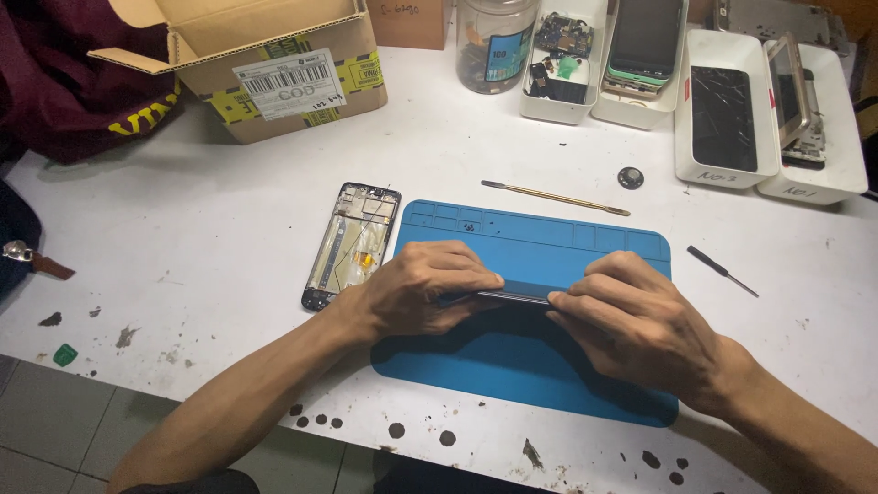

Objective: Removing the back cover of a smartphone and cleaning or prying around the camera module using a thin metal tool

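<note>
Phone panel (512,295) pinched between left hand (416,293) and right hand (640,329).

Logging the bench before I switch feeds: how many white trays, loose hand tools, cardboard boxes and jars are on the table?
White trays: 4 (first, second, third, fourth)
Loose hand tools: 2 (long spudger, small screwdriver)
Cardboard boxes: 2 (open box, box at the back edge)
Jars: 1 (clear jar)
Total: 9
</note>
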